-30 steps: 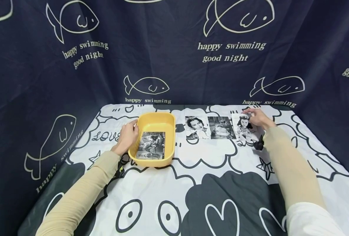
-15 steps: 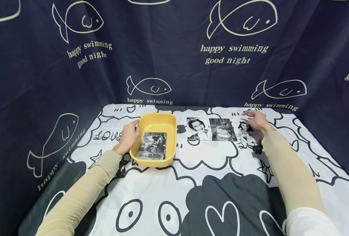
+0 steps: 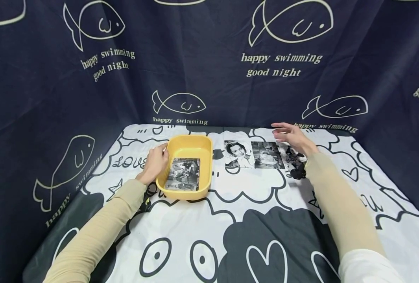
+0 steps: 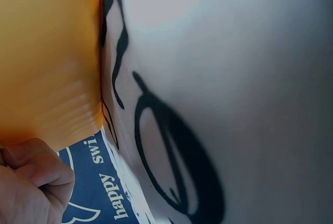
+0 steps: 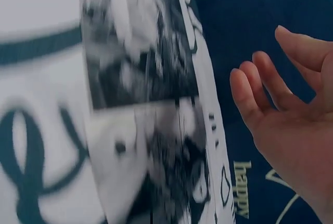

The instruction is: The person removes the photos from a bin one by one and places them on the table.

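A yellow plastic bin [image 3: 189, 150] stands left of centre, with a black-and-white photo [image 3: 183, 174] lying in it. My left hand [image 3: 155, 162] grips the bin's left rim; the left wrist view shows curled fingers [image 4: 39, 169] against the bin wall [image 4: 49, 62]. To the right, three photos lie side by side: a portrait photo [image 3: 238, 154], a darker scene photo [image 3: 267, 155] and a third photo [image 3: 294, 157], partly hidden by my right wrist. Above the third photo's far edge hovers my right hand [image 3: 294, 138], fingers spread and holding nothing.
A white cloth [image 3: 244, 182] with black doodles covers the table. Behind it and at both sides hangs a dark blue curtain [image 3: 216, 86] printed with fish. A black wrist strap [image 3: 298, 171] sits on the right wrist.
My right hand has let go of the third photo, now laid in the row, and has lifted and moved left. My left hand and the bin stay put.
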The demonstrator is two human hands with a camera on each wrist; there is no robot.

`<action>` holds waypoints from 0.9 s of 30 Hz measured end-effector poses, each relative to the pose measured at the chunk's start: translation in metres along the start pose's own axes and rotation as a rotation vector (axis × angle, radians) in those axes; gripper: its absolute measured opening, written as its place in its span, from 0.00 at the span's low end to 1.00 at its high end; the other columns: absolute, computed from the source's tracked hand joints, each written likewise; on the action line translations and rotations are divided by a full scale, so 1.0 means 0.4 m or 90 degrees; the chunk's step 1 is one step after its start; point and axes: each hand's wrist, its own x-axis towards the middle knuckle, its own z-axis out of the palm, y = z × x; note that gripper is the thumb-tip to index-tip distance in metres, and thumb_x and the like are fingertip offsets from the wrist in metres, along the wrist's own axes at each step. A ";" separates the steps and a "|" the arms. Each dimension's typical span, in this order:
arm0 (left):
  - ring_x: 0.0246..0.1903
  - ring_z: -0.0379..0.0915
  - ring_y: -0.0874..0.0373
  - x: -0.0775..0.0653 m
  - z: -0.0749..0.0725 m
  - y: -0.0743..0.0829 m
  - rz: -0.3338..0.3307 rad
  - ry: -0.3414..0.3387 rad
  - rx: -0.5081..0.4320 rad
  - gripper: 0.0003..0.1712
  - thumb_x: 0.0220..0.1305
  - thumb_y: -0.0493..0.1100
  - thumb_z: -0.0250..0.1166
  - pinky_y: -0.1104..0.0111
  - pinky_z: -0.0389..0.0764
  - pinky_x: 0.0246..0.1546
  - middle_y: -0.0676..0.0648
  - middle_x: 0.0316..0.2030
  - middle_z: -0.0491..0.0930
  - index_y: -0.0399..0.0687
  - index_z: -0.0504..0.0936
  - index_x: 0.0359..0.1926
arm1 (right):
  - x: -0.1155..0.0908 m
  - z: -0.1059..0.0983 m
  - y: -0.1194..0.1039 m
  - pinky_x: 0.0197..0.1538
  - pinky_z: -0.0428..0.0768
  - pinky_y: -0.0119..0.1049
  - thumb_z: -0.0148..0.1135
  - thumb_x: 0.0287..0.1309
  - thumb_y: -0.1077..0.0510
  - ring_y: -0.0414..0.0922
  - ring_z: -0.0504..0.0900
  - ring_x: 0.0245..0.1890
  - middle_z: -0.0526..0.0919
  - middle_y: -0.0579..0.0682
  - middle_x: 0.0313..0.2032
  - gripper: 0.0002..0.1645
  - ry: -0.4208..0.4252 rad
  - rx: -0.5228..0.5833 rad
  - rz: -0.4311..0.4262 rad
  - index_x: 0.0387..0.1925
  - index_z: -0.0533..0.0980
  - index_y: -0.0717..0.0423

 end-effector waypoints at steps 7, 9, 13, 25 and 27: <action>0.11 0.65 0.59 0.000 0.000 0.002 -0.001 -0.003 -0.002 0.26 0.69 0.38 0.48 0.67 0.70 0.13 0.44 0.14 0.73 0.33 0.67 0.66 | 0.017 0.070 -0.065 0.53 0.79 0.37 0.52 0.66 0.68 0.37 0.79 0.42 0.74 0.48 0.50 0.35 -0.069 0.074 0.007 0.72 0.55 0.62; 0.11 0.65 0.59 0.001 0.000 0.001 -0.003 -0.004 -0.001 0.27 0.69 0.39 0.48 0.67 0.70 0.14 0.44 0.15 0.74 0.34 0.67 0.66 | 0.027 0.091 -0.077 0.53 0.79 0.37 0.52 0.66 0.68 0.38 0.80 0.43 0.75 0.48 0.50 0.35 -0.086 0.084 0.008 0.72 0.56 0.61; 0.13 0.67 0.58 0.000 0.001 -0.001 -0.001 -0.002 0.000 0.26 0.69 0.39 0.47 0.68 0.71 0.15 0.42 0.17 0.76 0.34 0.67 0.66 | 0.050 0.131 -0.098 0.54 0.78 0.39 0.49 0.65 0.72 0.40 0.81 0.43 0.76 0.51 0.50 0.34 -0.126 0.106 -0.008 0.71 0.57 0.62; 0.13 0.68 0.59 0.001 0.001 -0.003 -0.003 -0.006 -0.009 0.26 0.69 0.38 0.49 0.68 0.71 0.15 0.42 0.17 0.76 0.33 0.68 0.66 | 0.102 0.258 -0.170 0.67 0.67 0.55 0.54 0.63 0.71 0.44 0.80 0.50 0.77 0.54 0.54 0.33 -0.272 0.117 -0.013 0.69 0.61 0.61; 0.13 0.68 0.58 0.000 0.000 -0.002 -0.002 -0.004 -0.007 0.26 0.69 0.38 0.49 0.68 0.72 0.15 0.42 0.18 0.77 0.33 0.68 0.66 | 0.108 0.278 -0.182 0.63 0.73 0.49 0.54 0.63 0.71 0.45 0.79 0.50 0.76 0.56 0.55 0.32 -0.293 0.105 -0.012 0.68 0.63 0.60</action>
